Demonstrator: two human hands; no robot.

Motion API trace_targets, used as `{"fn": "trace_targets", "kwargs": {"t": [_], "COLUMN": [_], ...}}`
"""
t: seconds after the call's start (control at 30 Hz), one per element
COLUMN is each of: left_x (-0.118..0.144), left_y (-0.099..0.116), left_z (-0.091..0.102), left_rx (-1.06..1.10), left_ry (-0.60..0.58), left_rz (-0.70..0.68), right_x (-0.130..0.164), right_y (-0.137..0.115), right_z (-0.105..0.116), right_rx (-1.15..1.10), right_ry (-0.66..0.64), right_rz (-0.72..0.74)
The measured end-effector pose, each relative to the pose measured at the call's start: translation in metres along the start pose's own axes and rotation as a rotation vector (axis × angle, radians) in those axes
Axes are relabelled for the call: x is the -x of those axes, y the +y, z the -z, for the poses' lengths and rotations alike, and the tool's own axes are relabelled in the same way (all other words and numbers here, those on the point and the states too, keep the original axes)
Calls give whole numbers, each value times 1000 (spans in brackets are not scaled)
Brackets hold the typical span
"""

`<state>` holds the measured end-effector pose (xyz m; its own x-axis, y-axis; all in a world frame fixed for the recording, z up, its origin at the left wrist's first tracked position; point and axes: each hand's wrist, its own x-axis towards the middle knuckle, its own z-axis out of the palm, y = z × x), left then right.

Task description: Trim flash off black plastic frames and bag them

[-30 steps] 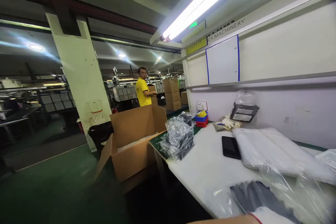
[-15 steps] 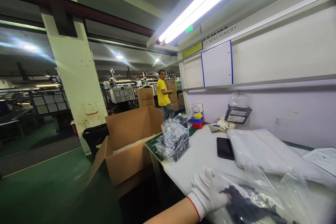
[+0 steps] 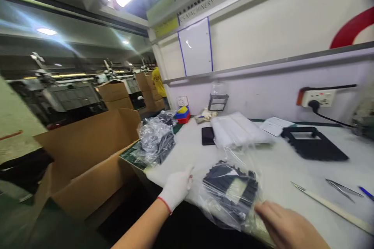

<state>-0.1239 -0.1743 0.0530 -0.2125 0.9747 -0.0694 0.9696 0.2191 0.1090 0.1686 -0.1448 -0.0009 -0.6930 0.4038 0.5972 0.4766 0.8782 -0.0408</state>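
A clear plastic bag holding a black framed part (image 3: pixel 230 190) lies at the near edge of the white table (image 3: pixel 189 151). My left hand (image 3: pixel 177 188), in a white glove, rests at the bag's left side with fingers spread. My bare right hand (image 3: pixel 288 227) grips the bag's lower right corner. A second bagged bundle of black parts (image 3: pixel 156 142) sits at the table's left end.
An open cardboard box (image 3: pixel 87 163) stands on the floor left of the table. On the table lie a black phone (image 3: pixel 208 135), a stack of clear bags (image 3: pixel 238 132), a black frame (image 3: pixel 314 146), tweezers (image 3: pixel 340 187) and a stick. A person in yellow (image 3: pixel 158 81) stands far back.
The view has swung right and down onto the table. My left hand has slid off the bag to its left side, and my right hand has come into view holding the bag.
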Motion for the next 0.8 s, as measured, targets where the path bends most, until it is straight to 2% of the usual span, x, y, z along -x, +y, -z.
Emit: {"fn": "trace_targets", "kwargs": {"t": [0.07,0.13,0.23,0.27,0.33,0.4,0.43,0.47,0.5,0.53,0.63,0.7,0.8], "left_x": [16,30,41,41,37,30,26,21,15,8,-22,-49,-88], "left_y": [4,12,23,25,27,29,31,34,39,44,67,87,115], "left_z": [6,10,5,2,-1,9,21,37,58,80,149,186,222], "left_rx": [-22,-57,73,182,452,704,813,904,955,974,1034,1055,972], "left_ry": [-18,-43,-95,-152,-348,-540,-578,-564,-500,-390,-104,56,120], "left_rz": [-14,-28,-160,-224,-280,-218,-169,-143,-144,-162,-299,-332,-246], "right_x": [4,12,29,33,38,33,26,17,4,-11,-62,-96,-135], "right_y": [9,11,3,0,-6,-6,-3,2,8,16,44,64,90], "right_z": [27,42,35,28,16,17,25,38,55,74,133,161,183], "right_rx": [-7,45,154,186,227,199,156,98,48,31,-11,-2,-75], "right_ry": [59,108,107,108,110,112,132,157,243,315,331,400,458], "right_rz": [-99,-120,-1,44,92,75,39,-20,-92,-211,-561,-674,-815]}}
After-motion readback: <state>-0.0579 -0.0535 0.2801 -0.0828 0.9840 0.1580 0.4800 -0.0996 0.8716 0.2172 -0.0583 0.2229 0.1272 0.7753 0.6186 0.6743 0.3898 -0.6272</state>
